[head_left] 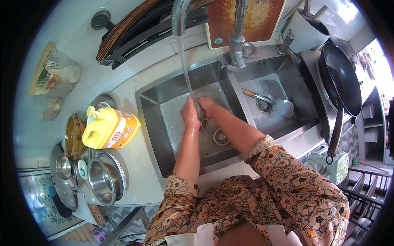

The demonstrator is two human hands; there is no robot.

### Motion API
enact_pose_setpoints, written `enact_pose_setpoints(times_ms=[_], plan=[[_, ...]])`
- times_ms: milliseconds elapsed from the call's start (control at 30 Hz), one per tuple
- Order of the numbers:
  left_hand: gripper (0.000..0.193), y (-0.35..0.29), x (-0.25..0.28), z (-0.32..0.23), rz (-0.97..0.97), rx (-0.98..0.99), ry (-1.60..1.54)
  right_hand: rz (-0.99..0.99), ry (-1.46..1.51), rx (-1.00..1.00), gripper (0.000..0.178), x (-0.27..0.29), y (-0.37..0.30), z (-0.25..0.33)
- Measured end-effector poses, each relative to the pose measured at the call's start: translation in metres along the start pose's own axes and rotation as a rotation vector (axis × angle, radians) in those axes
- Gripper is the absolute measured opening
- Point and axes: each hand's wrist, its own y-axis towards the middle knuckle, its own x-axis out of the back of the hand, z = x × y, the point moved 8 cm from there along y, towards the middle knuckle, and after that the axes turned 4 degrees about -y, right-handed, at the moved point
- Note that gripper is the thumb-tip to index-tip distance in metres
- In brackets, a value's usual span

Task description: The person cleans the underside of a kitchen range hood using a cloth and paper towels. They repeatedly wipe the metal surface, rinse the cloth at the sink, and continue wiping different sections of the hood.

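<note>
Object [200,110] greyish-brown, mostly hidden between hands [189,112] [207,106]; exact kind unclear.

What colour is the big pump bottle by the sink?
The bottle is yellow with an orange and white label, seen in the head view.

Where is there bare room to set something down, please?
The counter has a bare patch between the yellow jug, steel bowl and left basin. The right basin has bare floor beside the wooden-handled utensil. Crowded: the jug's left side, by the brown bowl, and below the tap, where left hand and right hand hold a greyish item.
</note>
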Motion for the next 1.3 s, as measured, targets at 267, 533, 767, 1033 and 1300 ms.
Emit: enact_pose_setpoints(times_ms=[267,533,767,1033,1300], plan=[[0.046,0.027,0.009,0.016,0.259,0.109,-0.577,0.143,-0.186,0.644,0.029,-0.032,-0.071,0.067],[0.045,-0.010,-0.026,0.030,0.600,0.300,-0.754,-0.423,-1.276,1.149,0.029,-0.044,-0.089,0.071],[0.041,-0.025,-0.023,0.002,0.555,0.394,-0.719,0.232,-0.763,0.304,0.032,-0.013,-0.020,0.069],[0.044,0.020,-0.025,0.036,0.149,0.634,-0.656,-0.311,-1.061,0.761,0.042,0.007,-0.083,0.092],[0.056,0.027,-0.035,0.042,0.130,0.745,-0.799,-0.673,-1.541,1.409,0.039,-0.002,-0.213,0.186]])
